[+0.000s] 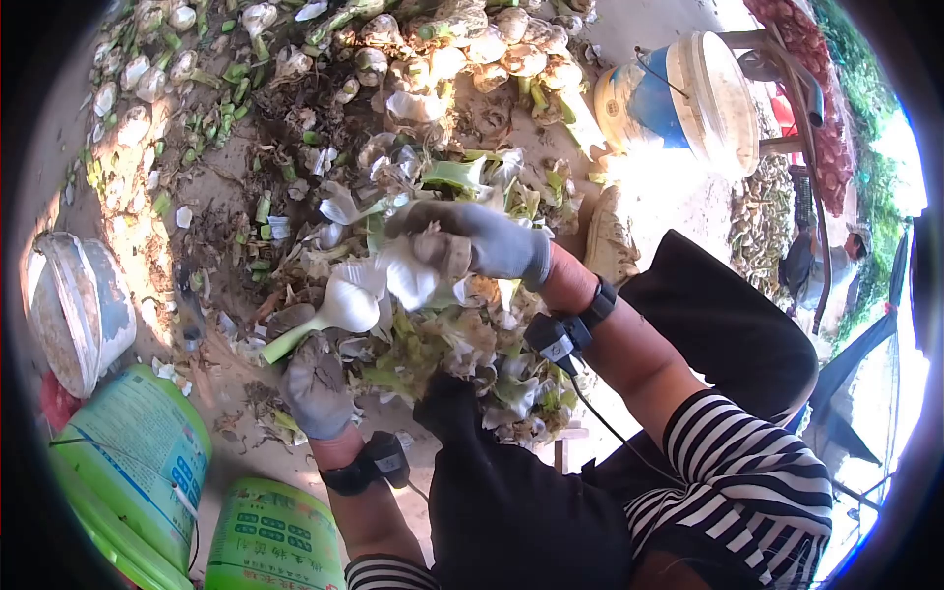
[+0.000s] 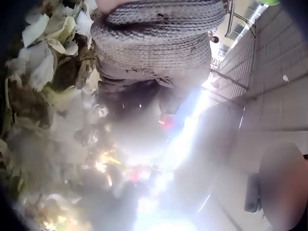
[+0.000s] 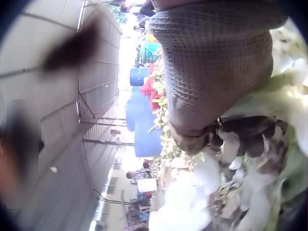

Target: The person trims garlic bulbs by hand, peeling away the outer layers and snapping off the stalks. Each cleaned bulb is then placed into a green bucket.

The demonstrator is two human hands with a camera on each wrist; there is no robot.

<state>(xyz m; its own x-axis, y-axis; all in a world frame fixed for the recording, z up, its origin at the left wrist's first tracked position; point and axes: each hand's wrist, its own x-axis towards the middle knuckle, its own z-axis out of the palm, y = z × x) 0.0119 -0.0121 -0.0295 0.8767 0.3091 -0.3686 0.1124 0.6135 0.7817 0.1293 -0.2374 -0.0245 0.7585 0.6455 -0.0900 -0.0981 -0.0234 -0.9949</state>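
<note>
A white garlic bulb (image 1: 351, 303) with a green stem lies at mid-left in the head view. My gloved left hand (image 1: 317, 388) grips its stem, fingers on both sides. Just above and right of the bulb, my gloved right hand (image 1: 477, 241) has curled fingers pinching white garlic skin (image 1: 408, 279); whether the skin is still joined to the bulb, I cannot tell. The left wrist view shows the left glove (image 2: 156, 43) over a blurred pale shape. In the right wrist view, the right glove (image 3: 216, 62) is bent down over pale peelings, its fingertips partly hidden.
Peelings and leaves (image 1: 442, 339) pile up under both hands. Untrimmed garlic bulbs (image 1: 521, 59) lie along the top. A blue and white bucket (image 1: 678, 98) is at upper right, a dirty white bucket (image 1: 84, 310) at left, green buckets (image 1: 143, 462) at lower left.
</note>
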